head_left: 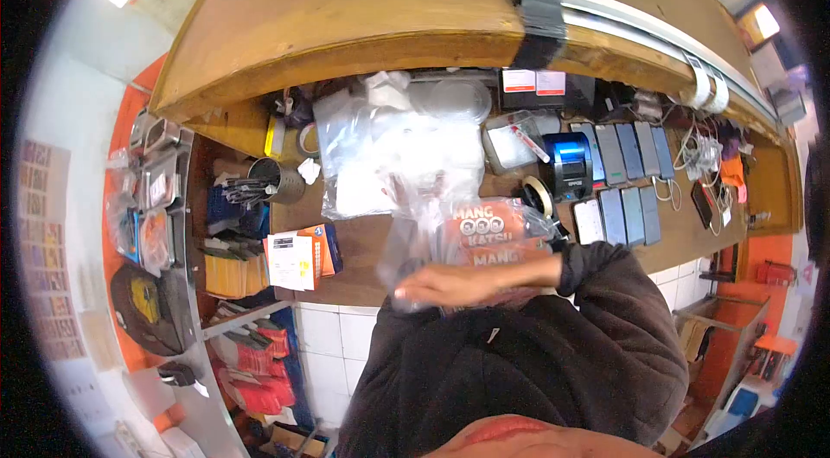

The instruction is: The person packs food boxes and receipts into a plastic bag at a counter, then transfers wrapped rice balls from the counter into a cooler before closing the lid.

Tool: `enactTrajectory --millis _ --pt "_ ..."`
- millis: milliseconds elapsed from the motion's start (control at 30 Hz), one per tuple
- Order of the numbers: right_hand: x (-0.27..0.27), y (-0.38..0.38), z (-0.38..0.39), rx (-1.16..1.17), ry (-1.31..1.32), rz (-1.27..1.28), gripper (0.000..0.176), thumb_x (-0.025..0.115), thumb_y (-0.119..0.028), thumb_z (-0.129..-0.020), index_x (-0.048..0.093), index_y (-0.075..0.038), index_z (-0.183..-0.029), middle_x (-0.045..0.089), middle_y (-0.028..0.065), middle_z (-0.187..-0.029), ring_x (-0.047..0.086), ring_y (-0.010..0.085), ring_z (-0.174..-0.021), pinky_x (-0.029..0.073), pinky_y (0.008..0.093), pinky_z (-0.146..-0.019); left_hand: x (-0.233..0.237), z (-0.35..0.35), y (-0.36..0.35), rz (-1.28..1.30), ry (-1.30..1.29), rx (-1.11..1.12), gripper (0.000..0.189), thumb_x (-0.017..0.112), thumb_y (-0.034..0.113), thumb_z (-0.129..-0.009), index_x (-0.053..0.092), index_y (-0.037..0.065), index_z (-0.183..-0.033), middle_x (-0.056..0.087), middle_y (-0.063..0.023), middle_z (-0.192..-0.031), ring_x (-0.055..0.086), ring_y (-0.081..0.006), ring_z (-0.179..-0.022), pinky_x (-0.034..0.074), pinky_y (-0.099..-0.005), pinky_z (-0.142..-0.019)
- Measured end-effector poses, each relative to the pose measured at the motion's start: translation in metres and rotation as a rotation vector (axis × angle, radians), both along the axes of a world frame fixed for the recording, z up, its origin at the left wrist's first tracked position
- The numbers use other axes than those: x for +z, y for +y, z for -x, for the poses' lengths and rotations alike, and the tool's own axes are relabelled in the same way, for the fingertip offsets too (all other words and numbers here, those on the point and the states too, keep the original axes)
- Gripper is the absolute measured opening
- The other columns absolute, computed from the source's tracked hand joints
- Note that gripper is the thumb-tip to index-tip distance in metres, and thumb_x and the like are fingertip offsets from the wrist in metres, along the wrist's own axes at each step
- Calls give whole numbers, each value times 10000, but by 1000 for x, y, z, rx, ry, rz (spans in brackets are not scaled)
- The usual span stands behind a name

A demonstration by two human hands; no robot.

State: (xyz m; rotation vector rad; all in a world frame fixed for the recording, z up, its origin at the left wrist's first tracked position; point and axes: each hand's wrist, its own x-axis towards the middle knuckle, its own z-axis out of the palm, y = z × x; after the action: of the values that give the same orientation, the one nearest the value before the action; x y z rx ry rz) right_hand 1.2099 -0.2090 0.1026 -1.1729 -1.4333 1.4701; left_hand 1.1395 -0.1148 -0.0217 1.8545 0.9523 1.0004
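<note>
My right hand (441, 286) reaches across my front to the left, its blurred fingers closed at the lower edge of a clear plastic bag (399, 250). Behind its wrist are orange packages printed "MANG KATSU" (489, 222), wrapped in clear plastic. A smeared skin-toned patch, probably my left hand (413, 190), shows through the plastic above; its fingers cannot be made out. Beyond it lies a glaring pile of clear plastic bags (363, 155) on the wooden counter (359, 242).
A blue-and-black label printer (569, 166) stands right of the bags, beside several phones (611, 153). Left are a mesh cup (278, 181) of dark items and white-and-orange cards (292, 261). A wooden shelf (363, 0) overhangs the counter. Cables (692, 151) lie far right.
</note>
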Motion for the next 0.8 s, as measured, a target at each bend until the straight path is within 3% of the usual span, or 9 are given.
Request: enactTrajectory --millis 100,200,233,267,300,500,633,733,800 --pt "79 -30 -15 -193 323 -150 458 638 -465 -871 562 -14 -891 574 26 -834 555 108 -817 454 305 -711 58 24 -27 343 -252 -311 953 641 566 -773 232 73 -1480 178 -248 -1462 171 -365 -1311 173 -508 -1050" --pt "95 -51 -45 -843 255 -121 474 865 -305 -658 625 -8 -939 624 16 -854 575 83 -715 467 244 -622 89 20 -44 816 -559 -596 950 635 573 -779 234 72 -1479 233 -243 -1441 240 -358 -1275 224 -497 -1028" --pt "89 -47 -43 -1234 252 -69 376 804 -244 -737 644 6 -968 624 14 -816 570 67 -680 463 227 -573 96 13 -48 965 -688 -663 949 633 576 -780 235 72 -1479 251 -241 -1433 263 -355 -1264 242 -494 -1021" --pt "60 -46 -67 -1212 339 -37 300 734 -232 -817 639 2 -978 596 -10 -750 554 62 -653 457 227 -544 104 6 -50 1133 -847 -729 948 631 578 -782 236 71 -1478 269 -239 -1426 286 -353 -1252 259 -490 -1014" --pt "52 -56 -81 -1228 252 112 490 672 -344 -859 530 20 -1154 624 64 -856 588 107 -671 503 245 -634 110 -2 -53 1275 -984 -767 947 630 581 -784 236 71 -1478 287 -237 -1419 309 -350 -1240 276 -486 -1006" --pt "7 -102 -107 -1544 42 -66 398 494 -405 -956 588 -37 -840 540 -7 -715 451 67 -617 364 253 -541 152 21 -52 1672 -1365 -1038 941 618 596 -795 240 68 -1476 397 -226 -1375 447 -335 -1169 380 -464 -963" --pt "6 -117 -113 -1587 140 -127 427 467 -381 -968 603 5 -849 573 23 -749 500 134 -695 416 310 -644 159 54 -49 1417 -1089 -781 922 620 588 -812 255 55 -1469 532 -203 -1294 592 -295 -1045 483 -420 -892" --pt "-2 -119 -116 -1475 -93 -158 412 485 -359 -959 600 30 -884 592 53 -763 515 159 -719 432 338 -668 153 70 -38 630 -211 -709 695 627 466 -871 426 15 -1360 655 -126 -1062 634 -192 -861 509 -309 -812" --pt "-2 -121 -129 -1233 -176 -109 403 489 -345 -956 598 38 -896 598 81 -761 506 156 -714 430 344 -664 134 66 -26 698 -186 -496 494 608 345 -911 509 -1 -1250 660 -95 -993 628 -145 -802 511 -268 -748"
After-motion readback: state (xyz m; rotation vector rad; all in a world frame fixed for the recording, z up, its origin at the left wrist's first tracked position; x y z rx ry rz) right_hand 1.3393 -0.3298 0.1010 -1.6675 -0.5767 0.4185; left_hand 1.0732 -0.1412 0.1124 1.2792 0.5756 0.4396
